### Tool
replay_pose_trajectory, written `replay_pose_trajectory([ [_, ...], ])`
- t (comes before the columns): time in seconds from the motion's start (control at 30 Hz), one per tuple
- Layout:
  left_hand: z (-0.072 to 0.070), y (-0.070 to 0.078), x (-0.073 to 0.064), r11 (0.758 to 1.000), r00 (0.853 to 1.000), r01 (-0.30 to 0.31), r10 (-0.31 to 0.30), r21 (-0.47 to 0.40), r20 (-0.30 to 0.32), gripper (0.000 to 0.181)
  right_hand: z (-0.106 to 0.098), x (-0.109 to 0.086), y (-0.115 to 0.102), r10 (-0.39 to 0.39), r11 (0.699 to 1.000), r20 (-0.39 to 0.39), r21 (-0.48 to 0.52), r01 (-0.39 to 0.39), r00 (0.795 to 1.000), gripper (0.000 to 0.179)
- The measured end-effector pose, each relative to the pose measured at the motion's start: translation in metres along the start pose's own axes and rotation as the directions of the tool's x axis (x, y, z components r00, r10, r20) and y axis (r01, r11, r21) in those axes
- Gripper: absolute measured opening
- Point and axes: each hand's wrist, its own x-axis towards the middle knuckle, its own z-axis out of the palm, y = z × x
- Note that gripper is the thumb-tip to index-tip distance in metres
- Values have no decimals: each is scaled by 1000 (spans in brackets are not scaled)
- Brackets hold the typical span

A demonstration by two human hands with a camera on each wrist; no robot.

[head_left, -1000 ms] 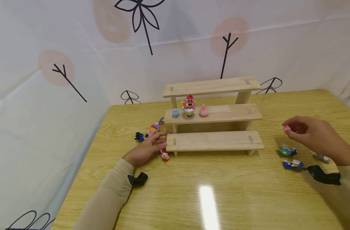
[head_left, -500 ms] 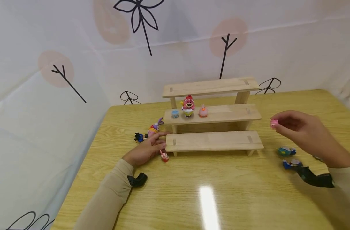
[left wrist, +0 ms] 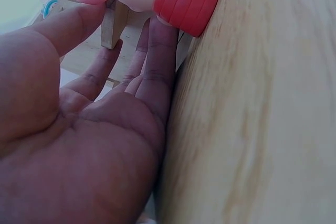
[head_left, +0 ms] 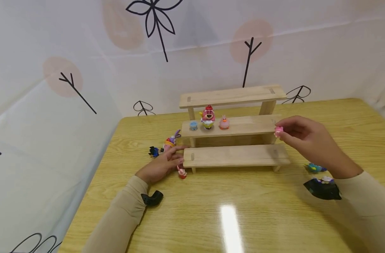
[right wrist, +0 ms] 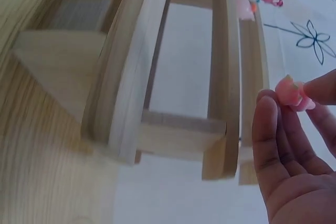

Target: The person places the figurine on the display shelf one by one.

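My right hand [head_left: 309,140] pinches a small pink figurine [head_left: 279,131] between thumb and fingertips, at the right end of the middle step of a three-tier wooden shelf [head_left: 236,154]. In the right wrist view the figurine [right wrist: 289,93] shows pink and rounded, close beside the shelf's upper boards. My left hand [head_left: 159,166] lies on the table, its extended fingers at the shelf's left end. In the left wrist view a piglet figurine [left wrist: 184,4] in red stands right by those fingers. A pink bear figurine [head_left: 208,117], a pink bird figurine [head_left: 224,123] and a small blue piece [head_left: 193,125] stand on the middle step.
Left of the shelf lie a purple-eared figurine [head_left: 171,141] and a dark-haired figurine [head_left: 154,151]. Partly behind the right arm are a teal figurine [head_left: 314,168] and a blue-and-white figurine [head_left: 326,180]. A patterned cloth [head_left: 211,70] hangs behind the wooden table [head_left: 186,218].
My right hand has carried the pink figurine leftward from above the table's right side to the shelf's middle step. The left hand has stayed in place.
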Motion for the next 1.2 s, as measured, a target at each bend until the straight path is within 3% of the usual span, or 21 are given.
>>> replay_pose_trajectory([
  [0.37,-2,0,0,1000,1000,-3,3,-7,-5,52,26,21,-13,-69,997,-1,-45,69,998,19],
  [0.77,-1,0,1,1000,1000,-19,19,-8,6,50,43,46,-15,-78,992,37,-101,82,996,22],
  [1.03,-1,1,0,1000,1000,-5,5,-6,3,47,58,56,-17,-44,995,42,-87,48,998,23],
  [1.2,0,1,1,999,1000,-9,9,-46,12,48,66,60,-17,-62,994,48,-90,66,997,20],
])
